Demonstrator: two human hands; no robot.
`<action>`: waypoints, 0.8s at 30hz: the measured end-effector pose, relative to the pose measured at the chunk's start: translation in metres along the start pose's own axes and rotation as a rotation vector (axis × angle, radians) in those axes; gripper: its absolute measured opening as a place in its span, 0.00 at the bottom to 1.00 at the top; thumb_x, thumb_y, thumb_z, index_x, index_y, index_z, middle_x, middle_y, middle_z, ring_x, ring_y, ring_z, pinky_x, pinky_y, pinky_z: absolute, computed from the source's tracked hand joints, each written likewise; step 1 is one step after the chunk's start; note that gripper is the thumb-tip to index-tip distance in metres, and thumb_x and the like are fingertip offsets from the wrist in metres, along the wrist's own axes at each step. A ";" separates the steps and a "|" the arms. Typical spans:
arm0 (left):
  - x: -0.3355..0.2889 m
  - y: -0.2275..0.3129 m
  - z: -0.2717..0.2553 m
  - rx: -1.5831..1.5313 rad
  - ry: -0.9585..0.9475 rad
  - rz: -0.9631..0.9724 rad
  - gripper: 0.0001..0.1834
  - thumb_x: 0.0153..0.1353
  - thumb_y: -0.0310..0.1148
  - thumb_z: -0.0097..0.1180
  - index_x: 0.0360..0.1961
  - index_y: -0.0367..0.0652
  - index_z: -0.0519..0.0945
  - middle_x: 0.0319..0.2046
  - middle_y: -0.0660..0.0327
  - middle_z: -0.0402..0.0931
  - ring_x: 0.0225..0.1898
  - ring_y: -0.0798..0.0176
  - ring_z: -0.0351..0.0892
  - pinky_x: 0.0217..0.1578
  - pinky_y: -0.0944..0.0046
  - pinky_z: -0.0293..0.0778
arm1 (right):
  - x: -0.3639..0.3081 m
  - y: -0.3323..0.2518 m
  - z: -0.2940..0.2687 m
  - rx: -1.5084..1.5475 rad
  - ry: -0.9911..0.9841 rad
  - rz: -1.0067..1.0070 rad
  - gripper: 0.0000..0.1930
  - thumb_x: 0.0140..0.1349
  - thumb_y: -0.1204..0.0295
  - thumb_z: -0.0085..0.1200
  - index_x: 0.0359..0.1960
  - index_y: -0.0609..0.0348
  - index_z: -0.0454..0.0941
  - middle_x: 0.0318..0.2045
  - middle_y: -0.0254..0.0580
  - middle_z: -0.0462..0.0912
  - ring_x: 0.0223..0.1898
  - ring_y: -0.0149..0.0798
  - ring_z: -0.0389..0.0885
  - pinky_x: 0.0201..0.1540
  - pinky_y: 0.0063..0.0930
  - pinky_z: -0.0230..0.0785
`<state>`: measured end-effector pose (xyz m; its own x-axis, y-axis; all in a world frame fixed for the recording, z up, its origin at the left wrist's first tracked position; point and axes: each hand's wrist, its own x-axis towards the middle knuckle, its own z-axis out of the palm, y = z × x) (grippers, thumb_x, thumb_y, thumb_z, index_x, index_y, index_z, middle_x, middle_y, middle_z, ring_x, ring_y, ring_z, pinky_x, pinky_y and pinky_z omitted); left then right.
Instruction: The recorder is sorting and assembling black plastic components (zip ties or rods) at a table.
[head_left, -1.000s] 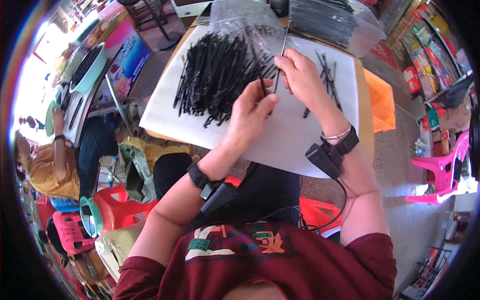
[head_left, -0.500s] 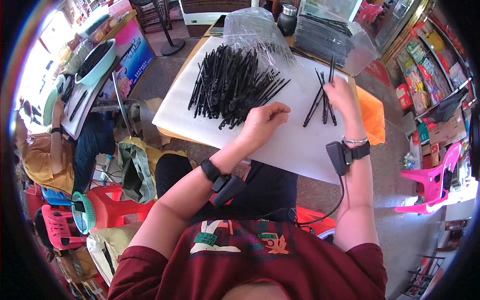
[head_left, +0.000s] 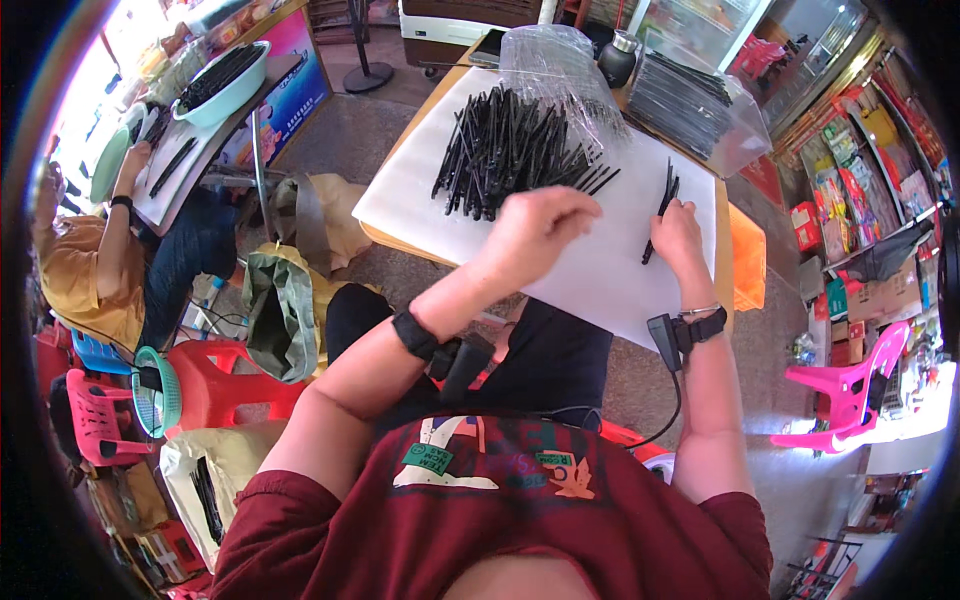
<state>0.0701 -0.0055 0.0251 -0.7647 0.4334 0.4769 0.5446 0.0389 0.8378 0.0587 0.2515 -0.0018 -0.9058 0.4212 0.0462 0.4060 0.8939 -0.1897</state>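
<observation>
**Hands at the stick pile, small batch set apart on the right**

Left hand (head_left: 535, 235): loosely curled, knuckles up, hovering at the near edge of the big pile of thin black sticks (head_left: 510, 150). Can't tell if it has any pinched, the fingers hide the underside. Sits right where the pile's loose ends fan out, so single sticks are easy to pull off.

Right hand (head_left: 678, 232): resting on the white sheet (head_left: 420, 200), fingers closed down around the near end of a small bundle of black sticks (head_left: 662, 208). Far ends stick out away from the body, roughly parallel. Looks like it's pinning them to keep them aligned and separate from the main heap.

Layout reads as sort-by-side: bulk pile centre-left, picked batch to the right, well apart. White sheet under everything probably gives contrast against the black sticks and covers the wooden table (head_left: 735, 255).

Both wrists carry black strapped devices, the right one with a cable running back toward the body.

Further out: clear plastic bag (head_left: 560, 70) lying over the far end of the pile, stack of packed dark bundles (head_left: 690, 100) at the far right corner. To the left, another person in a yellow shirt (head_left: 85, 275) at a separate table with a green basin of black sticks (head_left: 220, 80). Pink plastic chair (head_left: 850, 390) on the right
</observation>
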 end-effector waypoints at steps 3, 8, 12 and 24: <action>0.003 -0.011 -0.035 0.055 0.329 0.012 0.07 0.56 0.24 0.57 0.37 0.39 0.80 0.29 0.58 0.77 0.27 0.65 0.76 0.29 0.68 0.71 | -0.018 -0.015 -0.009 -0.133 0.164 -0.126 0.18 0.58 0.64 0.54 0.40 0.71 0.72 0.46 0.61 0.70 0.46 0.59 0.74 0.50 0.44 0.67; 0.018 -0.050 -0.075 0.475 0.559 -0.019 0.21 0.57 0.41 0.58 0.48 0.39 0.75 0.43 0.50 0.74 0.47 0.51 0.71 0.49 0.56 0.66 | -0.023 -0.048 -0.004 0.198 0.185 -0.281 0.26 0.59 0.55 0.51 0.49 0.69 0.70 0.48 0.62 0.71 0.50 0.56 0.74 0.52 0.41 0.66; 0.038 -0.078 -0.090 0.403 0.419 -0.334 0.44 0.50 0.58 0.60 0.56 0.30 0.67 0.51 0.38 0.68 0.57 0.42 0.64 0.58 0.53 0.59 | -0.026 -0.098 0.017 0.599 0.001 -0.166 0.31 0.59 0.52 0.51 0.45 0.77 0.69 0.43 0.71 0.73 0.47 0.66 0.71 0.51 0.47 0.65; 0.051 -0.096 -0.113 0.109 -0.055 -0.354 0.36 0.47 0.28 0.57 0.59 0.28 0.62 0.43 0.52 0.75 0.44 0.62 0.74 0.47 0.66 0.68 | -0.059 -0.171 0.027 0.617 0.122 -0.445 0.28 0.66 0.58 0.40 0.46 0.83 0.66 0.50 0.79 0.64 0.53 0.74 0.62 0.58 0.55 0.55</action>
<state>-0.0604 -0.0892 -0.0004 -0.8941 0.4235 0.1458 0.2858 0.2889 0.9137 0.0393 0.0697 0.0015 -0.9338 0.0880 0.3468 -0.1666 0.7509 -0.6391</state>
